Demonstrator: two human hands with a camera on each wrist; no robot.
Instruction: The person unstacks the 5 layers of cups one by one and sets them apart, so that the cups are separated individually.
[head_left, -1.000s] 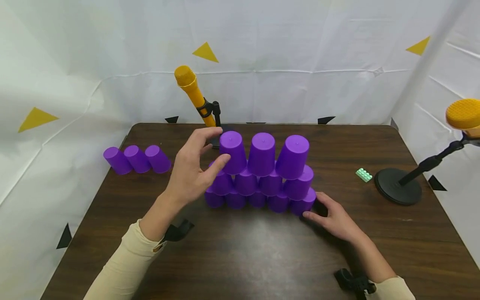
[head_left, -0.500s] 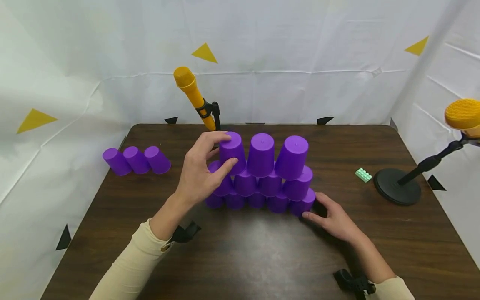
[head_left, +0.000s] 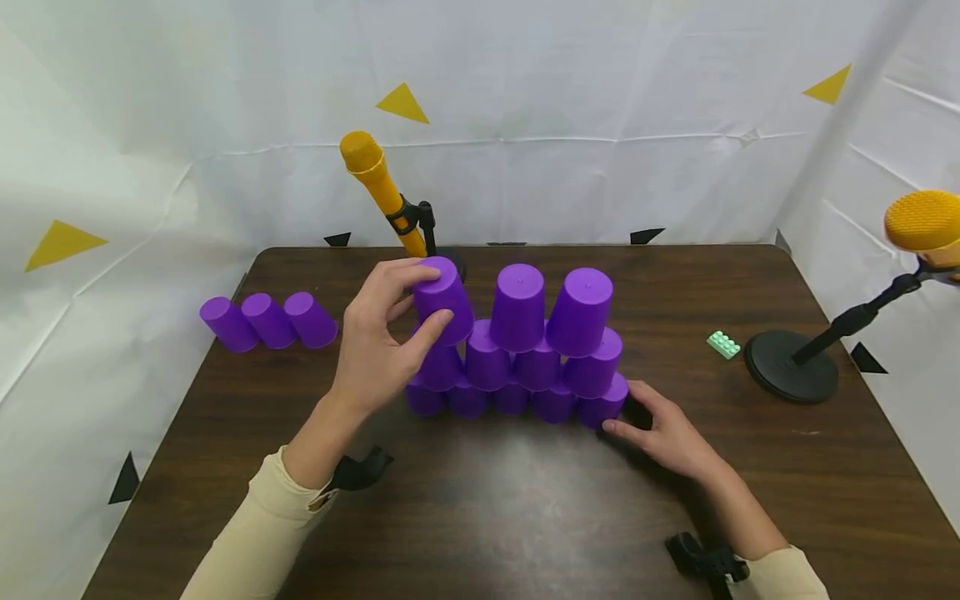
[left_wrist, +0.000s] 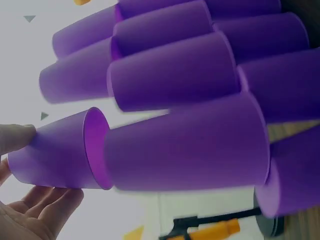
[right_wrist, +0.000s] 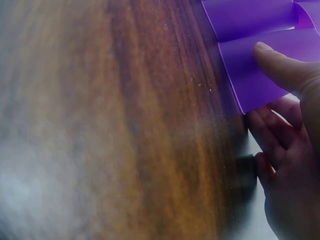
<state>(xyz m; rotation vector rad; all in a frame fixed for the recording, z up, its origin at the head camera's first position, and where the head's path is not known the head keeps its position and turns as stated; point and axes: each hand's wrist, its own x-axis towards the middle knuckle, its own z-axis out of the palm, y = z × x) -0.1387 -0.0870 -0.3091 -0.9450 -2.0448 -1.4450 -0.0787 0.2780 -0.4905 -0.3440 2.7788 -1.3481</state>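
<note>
Purple cups stand upside down in a stepped wall on the table. My left hand [head_left: 378,329] grips the upper-left cup [head_left: 446,308] between thumb and fingers. In the left wrist view this held cup [left_wrist: 55,150] leans, its open rim close to the base of the cup below [left_wrist: 185,145]. Two more top-row cups, a middle one [head_left: 519,308] and a right one [head_left: 581,312], rest on the second row. My right hand [head_left: 667,433] holds the bottom-right cup [head_left: 603,404], thumb on its near side; the right wrist view shows the other fingers around the far side.
Three purple cups [head_left: 268,321] stand side by side at the table's left. Behind the wall is a yellow microphone [head_left: 382,187] on a stand. A mint toy brick [head_left: 723,344] lies at right, beside a black round stand base [head_left: 791,367] bearing another yellow microphone [head_left: 926,221].
My left hand has closed on the upper-left cup and shifted it left, widening the gap to the middle top cup. The right hand has stayed at the bottom-right cup.
</note>
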